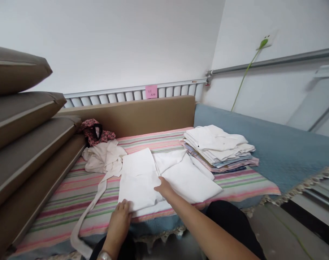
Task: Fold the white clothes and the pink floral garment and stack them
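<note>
A white garment lies partly folded on a striped cloth, its left part turned into a flat panel and its right part spread out. My left hand is closed at the panel's lower left corner, fingertips on the fabric and the thumb hidden. At the panel's right edge, my right hand pinches the white fabric. Left of the garment sits a crumpled off-white cloth, from which a long strap hangs over the front edge.
A stack of folded clothes stands at the right on the striped cloth. Behind the crumpled cloth lies a dark floral garment. Brown cushions are piled at left. A brown backrest and blue-covered side border the surface.
</note>
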Motion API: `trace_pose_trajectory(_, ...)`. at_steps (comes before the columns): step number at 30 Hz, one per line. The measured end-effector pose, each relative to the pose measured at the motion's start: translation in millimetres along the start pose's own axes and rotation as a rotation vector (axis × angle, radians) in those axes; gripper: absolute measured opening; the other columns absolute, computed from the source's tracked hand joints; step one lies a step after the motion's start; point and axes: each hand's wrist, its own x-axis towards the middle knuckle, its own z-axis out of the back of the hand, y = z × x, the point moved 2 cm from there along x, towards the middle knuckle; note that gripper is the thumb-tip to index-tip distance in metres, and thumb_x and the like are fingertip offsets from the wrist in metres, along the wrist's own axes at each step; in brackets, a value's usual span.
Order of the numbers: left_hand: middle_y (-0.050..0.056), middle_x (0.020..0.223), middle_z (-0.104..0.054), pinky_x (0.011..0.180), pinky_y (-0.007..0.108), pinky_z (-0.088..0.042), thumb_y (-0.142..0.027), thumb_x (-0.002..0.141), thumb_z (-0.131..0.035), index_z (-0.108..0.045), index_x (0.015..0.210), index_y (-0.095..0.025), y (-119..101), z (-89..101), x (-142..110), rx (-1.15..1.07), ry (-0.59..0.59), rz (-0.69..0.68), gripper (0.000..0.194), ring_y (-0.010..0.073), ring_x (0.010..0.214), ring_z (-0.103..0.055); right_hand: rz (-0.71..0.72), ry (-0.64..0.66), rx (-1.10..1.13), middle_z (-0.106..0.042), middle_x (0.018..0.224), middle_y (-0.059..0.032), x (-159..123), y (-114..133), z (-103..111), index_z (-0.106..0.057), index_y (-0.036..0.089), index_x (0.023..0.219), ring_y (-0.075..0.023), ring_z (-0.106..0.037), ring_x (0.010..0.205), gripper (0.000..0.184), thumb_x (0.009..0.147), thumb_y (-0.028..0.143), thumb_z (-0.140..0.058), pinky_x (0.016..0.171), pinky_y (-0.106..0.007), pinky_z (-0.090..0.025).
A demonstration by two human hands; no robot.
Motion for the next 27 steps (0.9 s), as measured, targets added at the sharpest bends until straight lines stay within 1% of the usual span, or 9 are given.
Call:
trace_pose_trajectory(3,0.011,0.125,-0.055,0.094,0.029,-0.041,0.0,0.079,-0.032,-0.051,0.12,-0.017,2,7.7,5,0.086,0.044,0.04,0.048,0.0185,0.113,-0.052,0.047,0.001,0.087,-0.058,0.123,-0.0124,-4,15,3,-0.042,0.012,0.131,-0.02,-0.057,0.108,0.068,0.067,0.018,-0.063,0.084,-0.024,-0.046)
trace_pose_trajectory(8,0.014,0.118,-0.059,0.077,0.025,-0.046,0.001,0.079,-0.031,-0.045,0.124,-0.015,22,24.4,5,0.098,0.108,0.174,0.049,0.0162,0.098,-0.061,0.159,0.015,0.145,-0.063,0.112,-0.0064,-7,30,8,-0.038,0.016,0.135,-0.0166,-0.06,0.098,0.071,0.069,0.019,-0.062,0.08,-0.024,-0.046)
trace_pose_trajectory(12,0.013,0.115,-0.061,0.076,0.029,-0.046,-0.003,0.081,-0.029,-0.047,0.123,-0.017,29,20.6,-7,0.167,0.084,0.185,0.048,0.0191,0.098,-0.061,0.184,0.029,0.057,-0.064,0.107,-0.0079,-19,10,-5,-0.04,0.015,0.134,-0.0196,-0.06,0.095,0.075,0.063,0.009,-0.061,0.08,-0.028,-0.045)
trace_pose_trajectory(16,0.015,0.12,-0.059,0.077,0.043,-0.047,-0.001,0.081,-0.015,-0.052,0.122,-0.018,29,6.7,-16,0.237,0.1,0.253,0.058,0.0254,0.1,-0.06,0.16,0.096,-0.075,-0.065,0.106,-0.0111,-28,-20,-14,-0.049,0.011,0.128,-0.0227,-0.06,0.095,0.075,0.054,0.001,-0.061,0.08,-0.029,-0.046)
trace_pose_trajectory(18,0.017,0.116,-0.061,0.078,0.05,-0.046,-0.002,0.081,-0.017,-0.055,0.121,-0.018,26,6.9,-14,0.23,0.116,0.29,0.058,0.0293,0.099,-0.061,0.16,0.127,-0.13,-0.067,0.099,-0.0089,-24,-25,-8,-0.058,0.014,0.119,-0.0229,-0.063,0.09,0.066,0.054,0.004,-0.064,0.077,-0.029,-0.047)
trace_pose_trajectory(20,0.018,0.119,-0.06,0.082,0.053,-0.044,-0.004,0.081,-0.022,-0.055,0.122,-0.018,17,14.7,-4,0.209,0.072,0.272,0.055,0.0324,0.106,-0.057,0.158,0.118,-0.18,-0.069,0.094,-0.0087,-15,-23,4,-0.064,0.015,0.109,-0.0238,-0.064,0.087,0.049,0.06,0.01,-0.063,0.078,-0.032,-0.048)
trace_pose_trajectory(22,0.017,0.129,-0.053,0.09,0.053,-0.042,-0.009,0.083,-0.026,-0.052,0.125,-0.017,-1,26.1,14,0.166,-0.044,0.204,0.051,0.0326,0.118,-0.049,0.171,0.067,-0.222,-0.068,0.099,-0.0113,-4,-14,19,-0.065,0.014,0.106,-0.0256,-0.063,0.092,0.038,0.069,0.016,-0.058,0.083,-0.036,-0.046)
trace_pose_trajectory(25,0.012,0.14,-0.043,0.102,0.047,-0.036,-0.023,0.088,-0.029,-0.047,0.13,-0.018,-34,33.7,51,0.064,-0.241,0.059,0.046,0.0285,0.131,-0.036,0.255,-0.039,-0.264,-0.06,0.12,-0.0149,6,4,31,-0.056,0.013,0.121,-0.0268,-0.053,0.113,0.042,0.081,0.023,-0.049,0.097,-0.039,-0.038)
trace_pose_trajectory(27,0.009,0.144,-0.038,0.105,0.048,-0.032,-0.03,0.09,-0.029,-0.042,0.134,-0.022,-50,25.1,74,0.009,-0.315,0.011,0.046,0.0274,0.135,-0.029,0.37,-0.08,-0.302,-0.046,0.136,-0.0143,7,12,28,-0.047,0.015,0.131,-0.0262,-0.038,0.128,0.049,0.085,0.029,-0.046,0.106,-0.04,-0.029)
